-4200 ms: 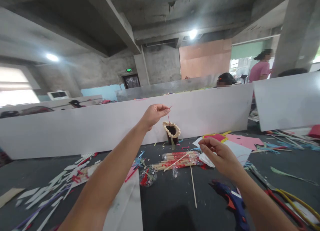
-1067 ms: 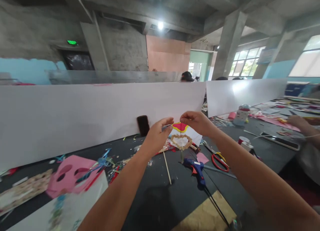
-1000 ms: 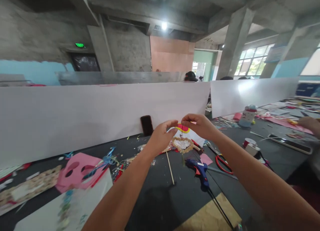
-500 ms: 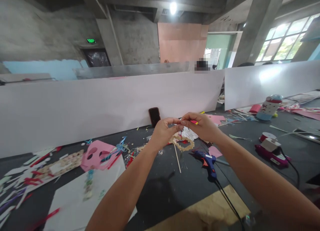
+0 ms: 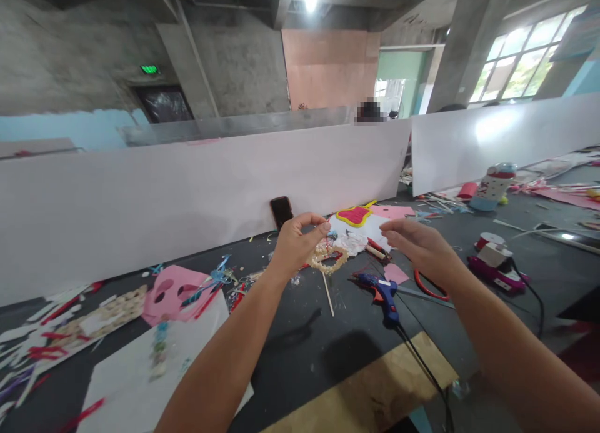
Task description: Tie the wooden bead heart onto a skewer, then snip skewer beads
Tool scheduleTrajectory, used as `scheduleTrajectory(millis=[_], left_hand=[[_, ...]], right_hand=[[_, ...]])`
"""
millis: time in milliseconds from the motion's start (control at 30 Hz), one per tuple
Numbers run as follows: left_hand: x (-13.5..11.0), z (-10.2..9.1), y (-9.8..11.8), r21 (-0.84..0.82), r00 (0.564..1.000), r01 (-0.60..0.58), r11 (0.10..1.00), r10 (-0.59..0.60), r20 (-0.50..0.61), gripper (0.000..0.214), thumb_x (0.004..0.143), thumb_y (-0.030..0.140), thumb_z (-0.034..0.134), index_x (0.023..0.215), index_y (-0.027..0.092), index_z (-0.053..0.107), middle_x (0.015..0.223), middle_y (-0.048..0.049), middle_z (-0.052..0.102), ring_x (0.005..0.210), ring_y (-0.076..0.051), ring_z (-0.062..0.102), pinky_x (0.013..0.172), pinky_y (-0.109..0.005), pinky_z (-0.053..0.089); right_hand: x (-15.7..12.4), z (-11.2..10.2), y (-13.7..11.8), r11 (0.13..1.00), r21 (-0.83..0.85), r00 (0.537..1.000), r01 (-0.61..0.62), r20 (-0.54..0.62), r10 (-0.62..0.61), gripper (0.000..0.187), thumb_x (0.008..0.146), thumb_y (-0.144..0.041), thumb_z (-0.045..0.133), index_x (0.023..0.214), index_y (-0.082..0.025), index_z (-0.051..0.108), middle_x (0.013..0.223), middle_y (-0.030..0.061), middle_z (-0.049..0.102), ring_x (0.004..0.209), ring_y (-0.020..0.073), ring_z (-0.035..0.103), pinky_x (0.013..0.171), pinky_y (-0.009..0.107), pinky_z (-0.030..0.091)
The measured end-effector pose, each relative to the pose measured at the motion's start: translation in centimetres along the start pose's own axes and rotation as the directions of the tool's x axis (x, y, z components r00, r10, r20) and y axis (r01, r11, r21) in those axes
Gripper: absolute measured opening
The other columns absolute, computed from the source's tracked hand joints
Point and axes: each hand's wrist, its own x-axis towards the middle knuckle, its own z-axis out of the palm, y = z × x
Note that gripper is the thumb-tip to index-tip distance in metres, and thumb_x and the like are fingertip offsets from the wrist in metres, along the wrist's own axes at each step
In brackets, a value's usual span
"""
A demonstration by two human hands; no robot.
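Observation:
My left hand (image 5: 300,242) pinches a thin red cord (image 5: 327,240) between thumb and fingertips. Below those fingers a beige, bumpy ring (image 5: 330,261) appears to hang from the cord above the dark table. My right hand (image 5: 419,248) is raised to the right, apart from the left, its fingers stretched forward with nothing visible in them. Under it lie a pink paper heart (image 5: 396,273) and red-handled scissors (image 5: 429,286). A blue glue gun (image 5: 382,291) rests nearer to me, and a thin pale stick (image 5: 327,292) lies just below the ring.
A white partition (image 5: 210,195) stands along the back with a phone (image 5: 282,212) against it. Pink cut paper (image 5: 175,292) and a white sheet (image 5: 122,373) lie left. A brown sheet (image 5: 356,395) lies in front; a bottle (image 5: 492,188) and a purple power strip (image 5: 499,277) are right.
My hands, together before, are now apart: the right one has moved away to the right and opened. The left still pinches near the ring. The view has shifted slightly.

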Motion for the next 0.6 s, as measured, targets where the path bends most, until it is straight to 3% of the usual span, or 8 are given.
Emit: scheduleTrajectory(millis=[233,333,400,500,600], left_hand=[[0.5,-0.3,-1.1,-0.064,0.995,0.035,0.997,-0.04,-0.092,0.018,0.073,0.038,0.066,0.074,0.019,0.066,0.069,0.001,0.06,0.066,-0.012,0.051,0.067,-0.026,0.041],[0.5,-0.4,-1.6,-0.074,0.99,0.03,0.997,-0.04,-0.132,0.017,0.072,0.037,0.067,0.074,0.02,0.067,0.07,0.0005,0.062,0.067,-0.013,0.052,0.069,-0.027,0.041],[0.3,-0.5,-1.7,-0.094,0.99,0.033,0.995,-0.045,-0.134,0.017,0.072,0.036,0.067,0.075,0.02,0.067,0.071,0.0001,0.063,0.069,-0.013,0.053,0.071,-0.027,0.042],[0.1,-0.4,-1.6,-0.168,0.991,0.052,0.984,-0.072,-0.113,0.018,0.071,0.037,0.068,0.075,0.019,0.066,0.073,-0.0006,0.065,0.072,-0.014,0.056,0.072,-0.027,0.043],[-0.1,0.0,-1.4,-0.229,0.99,0.075,0.971,-0.1,-0.101,0.02,0.071,0.037,0.069,0.077,0.019,0.066,0.075,-0.001,0.067,0.075,-0.014,0.058,0.072,-0.026,0.044]], right_hand=[[-6.8,-2.1,7.0,0.969,-0.118,0.976,-0.217,0.008,0.219,0.041,0.079,-0.052,0.05,0.097,-0.018,0.062,0.079,0.0055,0.066,0.063,0.0162,0.058,0.054,0.026,0.045],[-9.6,-2.3,9.4,0.921,-0.325,0.976,-0.216,-0.04,0.215,0.033,0.08,-0.047,0.048,0.091,-0.019,0.063,0.086,0.0074,0.068,0.071,0.0194,0.062,0.062,0.029,0.048],[-10.8,-2.5,10.4,0.838,-0.496,0.971,-0.229,-0.051,0.235,0.031,0.083,-0.042,0.044,0.092,-0.02,0.063,0.089,0.0082,0.068,0.074,0.0206,0.063,0.064,0.031,0.048],[-10.9,-3.1,11.9,0.728,-0.64,0.954,-0.246,-0.026,0.299,0.032,0.086,-0.036,0.037,0.098,-0.02,0.062,0.095,0.0098,0.067,0.081,0.0218,0.063,0.069,0.031,0.047],[-9.0,-3.7,13.8,0.672,-0.691,0.943,-0.265,-0.04,0.331,0.032,0.087,-0.031,0.036,0.104,-0.018,0.06,0.103,0.0131,0.065,0.091,0.024,0.061,0.078,0.034,0.043]])
